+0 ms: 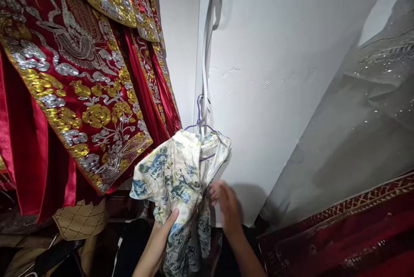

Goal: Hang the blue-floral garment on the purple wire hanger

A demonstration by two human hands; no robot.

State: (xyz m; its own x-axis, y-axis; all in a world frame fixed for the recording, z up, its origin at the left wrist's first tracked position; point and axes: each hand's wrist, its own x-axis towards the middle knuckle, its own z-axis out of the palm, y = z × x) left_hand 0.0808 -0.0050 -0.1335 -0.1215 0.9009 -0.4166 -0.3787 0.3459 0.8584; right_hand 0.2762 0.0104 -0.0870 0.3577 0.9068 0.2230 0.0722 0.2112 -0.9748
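A cream garment with blue and green flowers (176, 173) hangs on a purple wire hanger (199, 115) against the white wall. My left hand (160, 238) grips the garment's lower left part, thumb on the cloth. My right hand (226, 206) is blurred, with its fingers apart, at the garment's right edge; whether it touches the cloth I cannot tell.
Red robes with gold and silver embroidery (74, 78) hang at the left. A grey sequined cloth (362, 126) hangs at the right over a dark red patterned fabric (339, 234). A white cord (205, 52) runs down the wall to the hanger.
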